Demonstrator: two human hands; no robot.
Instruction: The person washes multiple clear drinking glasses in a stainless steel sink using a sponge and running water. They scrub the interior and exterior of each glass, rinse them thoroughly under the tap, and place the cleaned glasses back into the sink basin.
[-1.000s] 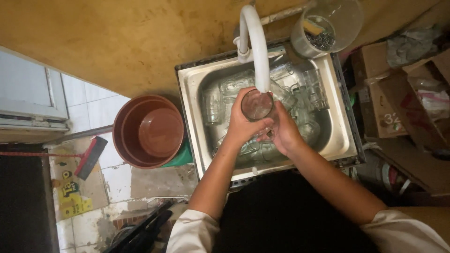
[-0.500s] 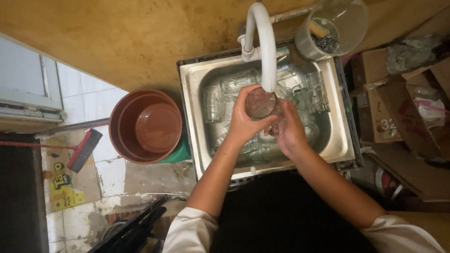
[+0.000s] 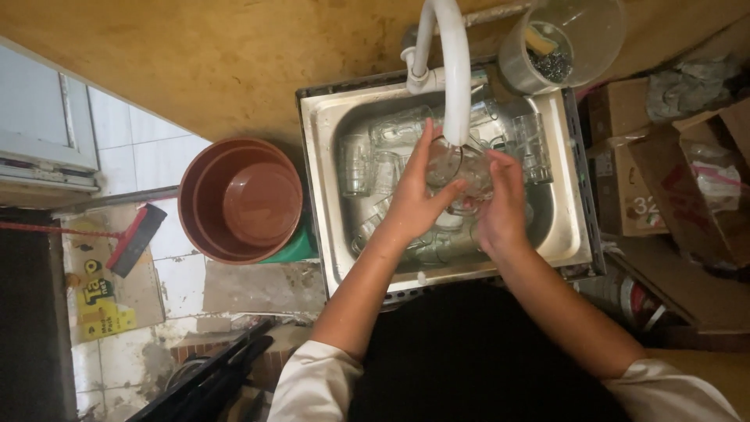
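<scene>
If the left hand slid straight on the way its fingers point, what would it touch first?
Most likely the white tap spout: the left hand, on the clear glass, points up toward it. Depth is unclear, so it might pass beneath and meet the sink back wall.

Left hand (image 3: 414, 207) and right hand (image 3: 500, 207) together hold a clear glass (image 3: 457, 168) under the white tap (image 3: 453, 70), over a steel sink (image 3: 566, 234) crowded with glasses; a brown tub (image 3: 242, 199) stands just beside the sink.

Your sink (image 3: 574, 234) is crowded with glasses (image 3: 375, 156) all round, leaving no bare floor to reach through. The white tap (image 3: 455, 70) hangs directly above centre; a tub (image 3: 242, 199) flanks the left rim.
</scene>
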